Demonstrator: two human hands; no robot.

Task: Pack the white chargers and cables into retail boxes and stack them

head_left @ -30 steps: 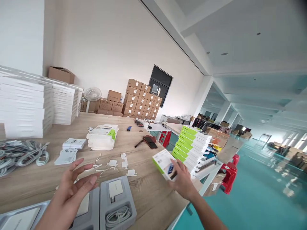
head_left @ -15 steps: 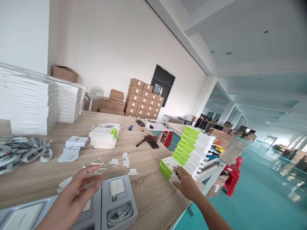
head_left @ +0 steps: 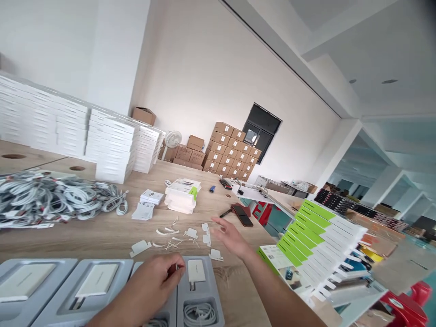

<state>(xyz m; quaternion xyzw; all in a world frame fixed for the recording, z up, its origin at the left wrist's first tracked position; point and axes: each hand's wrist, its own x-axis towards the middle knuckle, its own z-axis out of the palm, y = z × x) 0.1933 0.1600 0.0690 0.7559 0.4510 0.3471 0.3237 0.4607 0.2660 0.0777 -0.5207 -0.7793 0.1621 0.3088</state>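
Observation:
My left hand (head_left: 155, 287) is over the row of grey trays, fingers curled and thumb meeting the index finger. Whether anything is pinched there I cannot make out. Just right of it lies a grey tray (head_left: 181, 297) with a white charger (head_left: 196, 271) and a coiled white cable (head_left: 200, 314). Another white charger (head_left: 98, 279) rests in a tray further left. My right hand (head_left: 230, 237) hovers over the table with fingers stretched out, holding nothing visible. Near its fingertips are small white card pieces (head_left: 206, 236) and thin white strips (head_left: 173, 244).
A stack of green-and-white boxes (head_left: 306, 240) stands at the right table edge. Left are a heap of grey cables (head_left: 68, 197) and tall stacks of white boxes (head_left: 112, 141). Leaflets (head_left: 143, 210), a pile of white-and-green packaging (head_left: 180, 200) and a phone (head_left: 242, 215) lie further back.
My right hand has left the green-and-white boxes and moved left over the table. My left hand has curled its fingers and lowered over the trays. The view has turned left.

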